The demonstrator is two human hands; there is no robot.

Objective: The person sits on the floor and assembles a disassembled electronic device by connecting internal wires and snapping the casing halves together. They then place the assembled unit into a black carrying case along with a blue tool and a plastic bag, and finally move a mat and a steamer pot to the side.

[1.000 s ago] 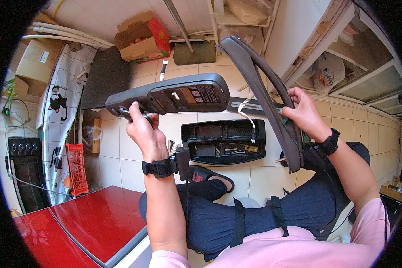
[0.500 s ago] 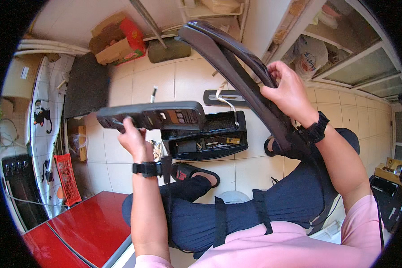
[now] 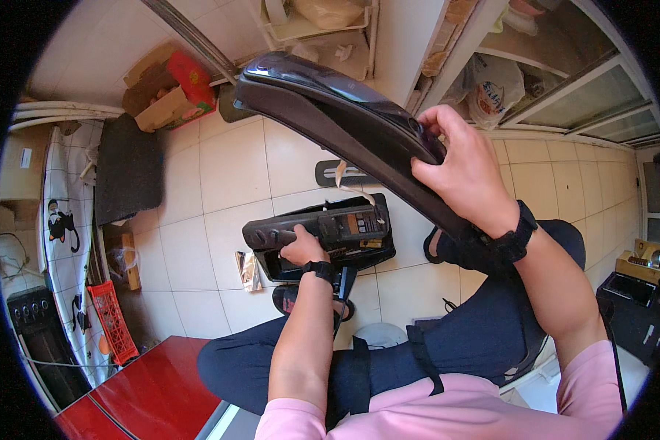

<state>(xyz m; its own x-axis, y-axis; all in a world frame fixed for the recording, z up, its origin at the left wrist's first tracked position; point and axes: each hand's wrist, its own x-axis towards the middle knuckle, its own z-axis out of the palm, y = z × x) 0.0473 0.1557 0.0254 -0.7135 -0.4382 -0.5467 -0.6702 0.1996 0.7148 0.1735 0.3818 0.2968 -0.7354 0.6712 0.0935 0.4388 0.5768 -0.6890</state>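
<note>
My left hand (image 3: pixel 303 248) grips the handle end of a long black case (image 3: pixel 334 227) that bears a printed label. The case lies over an open black box (image 3: pixel 383 257) on the floor and covers much of its inside. My right hand (image 3: pixel 471 170) holds a long black two-part shell (image 3: pixel 330 92), glossy on top and matte below, with a gap between its parts. Thumb and fingers close on the glossy part; the shell's near end reaches down to my right thigh. A pale strap (image 3: pixel 340 173) sticks up behind the box.
A slotted black plate (image 3: pixel 330 174) lies on the tiles beyond the box, and a crumpled foil packet (image 3: pixel 248 271) beside it. A cardboard box (image 3: pixel 158 95) stands far left, a red plastic basket (image 3: pixel 113 323) at left, and a glazed cabinet (image 3: pixel 587 110) at right.
My left hand has carried the labelled case right and down onto the open box. In my right hand, the shell's far end has swung left and lower.
</note>
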